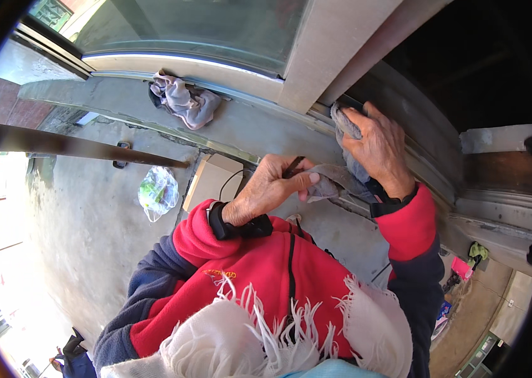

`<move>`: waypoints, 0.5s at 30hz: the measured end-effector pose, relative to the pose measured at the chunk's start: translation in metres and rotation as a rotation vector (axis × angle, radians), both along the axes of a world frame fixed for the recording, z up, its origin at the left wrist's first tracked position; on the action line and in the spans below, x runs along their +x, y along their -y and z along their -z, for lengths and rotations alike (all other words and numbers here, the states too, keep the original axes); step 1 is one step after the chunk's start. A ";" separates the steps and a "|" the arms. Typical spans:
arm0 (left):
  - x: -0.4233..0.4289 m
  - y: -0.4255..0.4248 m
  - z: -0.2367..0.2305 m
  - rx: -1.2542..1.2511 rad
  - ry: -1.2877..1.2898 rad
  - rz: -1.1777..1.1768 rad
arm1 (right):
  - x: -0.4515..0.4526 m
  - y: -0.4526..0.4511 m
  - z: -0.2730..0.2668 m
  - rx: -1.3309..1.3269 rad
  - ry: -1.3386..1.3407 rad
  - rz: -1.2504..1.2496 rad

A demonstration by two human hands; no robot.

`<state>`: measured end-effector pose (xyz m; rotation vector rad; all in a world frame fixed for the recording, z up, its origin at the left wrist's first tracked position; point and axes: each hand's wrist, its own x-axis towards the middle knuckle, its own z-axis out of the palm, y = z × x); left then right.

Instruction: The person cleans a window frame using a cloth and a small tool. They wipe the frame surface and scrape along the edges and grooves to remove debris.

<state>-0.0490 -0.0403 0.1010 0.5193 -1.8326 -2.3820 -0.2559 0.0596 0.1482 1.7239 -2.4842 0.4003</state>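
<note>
My right hand (377,141) presses a bunched grey cloth (347,124) against the metal track (325,113) of the sliding window. The cloth trails down towards my left hand (275,182), whose thumb and fingers pinch its other end. A thin dark piece (293,167), too unclear to name, also sticks out of the left fist. Both hands are over the concrete sill (266,125). A second, crumpled pale cloth (185,101) lies on the sill at the foot of the window frame, away from both hands.
Below the sill stand a cardboard box (216,179) and a clear plastic bag (158,193) with something green inside. A brown pole (77,145) crosses the left side. The glass pane (190,28) is above; the window's opening is dark at right. A person (77,356) is at the lower left.
</note>
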 end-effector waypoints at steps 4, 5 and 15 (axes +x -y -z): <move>0.002 -0.002 -0.002 -0.018 -0.016 -0.077 | -0.009 -0.017 -0.010 -0.156 0.207 0.029; 0.003 -0.003 -0.003 -0.012 -0.013 -0.096 | -0.008 -0.024 -0.016 -0.240 0.290 0.018; -0.018 -0.027 -0.030 0.103 0.012 -0.043 | 0.051 -0.069 -0.021 -0.473 0.620 0.108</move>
